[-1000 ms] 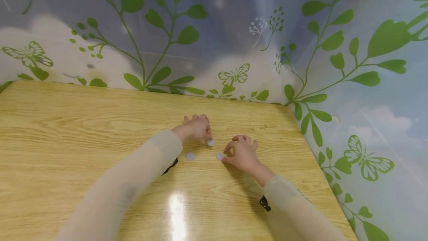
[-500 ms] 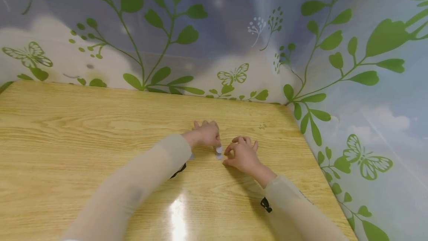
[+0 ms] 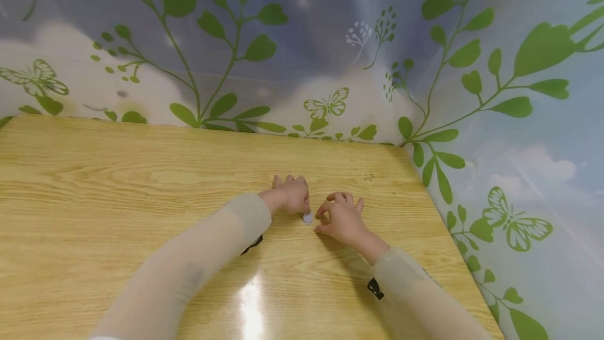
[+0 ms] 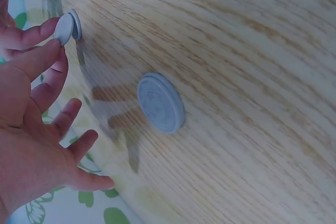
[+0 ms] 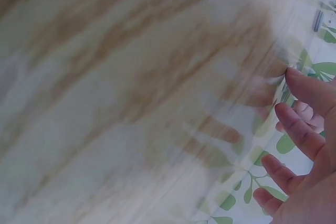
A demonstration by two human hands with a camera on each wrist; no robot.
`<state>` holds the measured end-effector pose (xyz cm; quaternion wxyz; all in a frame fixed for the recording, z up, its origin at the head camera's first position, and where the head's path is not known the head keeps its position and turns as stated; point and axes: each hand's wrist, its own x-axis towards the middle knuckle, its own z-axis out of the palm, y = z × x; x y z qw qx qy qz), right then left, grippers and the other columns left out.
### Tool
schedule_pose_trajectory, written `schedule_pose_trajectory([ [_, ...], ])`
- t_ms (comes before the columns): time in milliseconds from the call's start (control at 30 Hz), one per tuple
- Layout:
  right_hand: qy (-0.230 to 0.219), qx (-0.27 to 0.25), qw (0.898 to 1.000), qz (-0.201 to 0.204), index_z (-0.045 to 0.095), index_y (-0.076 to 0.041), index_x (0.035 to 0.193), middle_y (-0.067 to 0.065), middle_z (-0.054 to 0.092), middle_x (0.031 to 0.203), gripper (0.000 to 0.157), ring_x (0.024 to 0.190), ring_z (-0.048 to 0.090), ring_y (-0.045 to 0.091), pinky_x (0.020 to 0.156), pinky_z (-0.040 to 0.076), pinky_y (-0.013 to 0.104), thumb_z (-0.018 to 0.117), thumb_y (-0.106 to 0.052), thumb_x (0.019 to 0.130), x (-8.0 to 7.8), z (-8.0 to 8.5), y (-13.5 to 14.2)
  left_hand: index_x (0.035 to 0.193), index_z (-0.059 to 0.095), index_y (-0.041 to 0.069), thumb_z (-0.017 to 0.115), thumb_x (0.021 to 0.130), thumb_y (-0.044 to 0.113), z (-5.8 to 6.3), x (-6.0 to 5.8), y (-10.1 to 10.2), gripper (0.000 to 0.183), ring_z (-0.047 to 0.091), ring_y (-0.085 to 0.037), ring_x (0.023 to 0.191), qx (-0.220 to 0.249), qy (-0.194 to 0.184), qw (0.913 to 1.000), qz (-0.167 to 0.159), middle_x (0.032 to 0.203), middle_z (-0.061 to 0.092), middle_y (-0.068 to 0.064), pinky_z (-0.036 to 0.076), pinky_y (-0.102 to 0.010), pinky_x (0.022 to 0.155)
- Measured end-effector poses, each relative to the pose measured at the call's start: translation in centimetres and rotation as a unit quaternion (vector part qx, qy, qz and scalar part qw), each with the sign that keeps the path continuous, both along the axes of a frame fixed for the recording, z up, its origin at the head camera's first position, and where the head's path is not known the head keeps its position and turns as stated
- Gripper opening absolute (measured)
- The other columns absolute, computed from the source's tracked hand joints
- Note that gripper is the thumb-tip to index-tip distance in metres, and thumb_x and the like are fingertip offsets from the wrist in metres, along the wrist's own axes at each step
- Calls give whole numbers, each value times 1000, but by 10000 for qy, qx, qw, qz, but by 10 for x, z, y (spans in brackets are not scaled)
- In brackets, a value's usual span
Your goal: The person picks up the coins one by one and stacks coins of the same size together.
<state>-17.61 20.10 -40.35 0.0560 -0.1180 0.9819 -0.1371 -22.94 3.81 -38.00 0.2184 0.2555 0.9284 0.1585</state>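
Between thumb and forefinger, my left hand pinches a small pale grey round disc. In the left wrist view this disc is tilted in front of a second grey disc; whether the two touch, I cannot tell. A third disc, with a raised rim and a faint relief, lies flat on the table; my left arm hides it in the head view. Just right of the held disc, my right hand has its thumb and forefinger apart and holds nothing. Its fingers are spread in the right wrist view.
The wood-grain table is glossy and reflects the hands. Behind it and along its right edge stands a wall covering printed with green leaves and butterflies. A black strap shows under my right sleeve.
My left hand has carried its disc to the right and toward me, then lowered it over the disc beside my right hand. My right thumb has drawn slightly back from that disc.
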Motion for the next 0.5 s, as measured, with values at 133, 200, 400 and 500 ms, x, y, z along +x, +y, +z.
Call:
schedule_pose_trajectory([
  [133,-27,22,10000,22,70,-21,85,14,48,132,19,129,29,41,100,5,76,79,-31,73,0,0,-1,73,62,16,62,88,30,-3,1,1,21,40,-31,120,-82,66,9999,-3,122,50,-7,11,-67,108],
  [200,-40,23,10000,13,70,-21,86,14,48,132,19,130,29,41,101,5,76,79,-31,73,0,0,-2,73,62,16,62,89,30,-5,1,2,20,40,-31,120,-137,117,9998,-2,122,50,-7,11,-67,108],
  [400,-123,-18,9999,10,70,-20,86,14,47,133,18,131,28,40,102,2,75,79,-29,74,0,1,-2,78,64,19,63,88,35,-10,1,-1,18,34,-30,128,-29,119,9999,35,131,46,-5,7,-66,109],
  [500,-135,-85,9999,13,70,-19,86,14,47,132,16,131,27,41,102,1,75,78,-28,75,0,2,-2,77,64,21,68,82,35,-10,1,-5,16,28,-31,134,81,90,9999,-8,139,41,-5,3,-67,109],
])
